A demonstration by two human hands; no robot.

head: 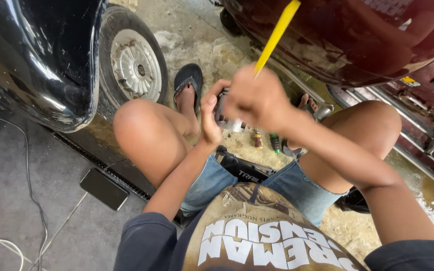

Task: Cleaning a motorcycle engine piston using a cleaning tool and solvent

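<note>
Rough, stained concrete garage floor between a glossy black car and a maroon car | small grey metal part pinched between both hands | left hand curled shut on its near side | right hand closed round part and yellow plastic stick, long axis slanting up and away, tip pointing past right hand toward maroon bodywork | screwdrivers on floor just beyond hands.
</note>
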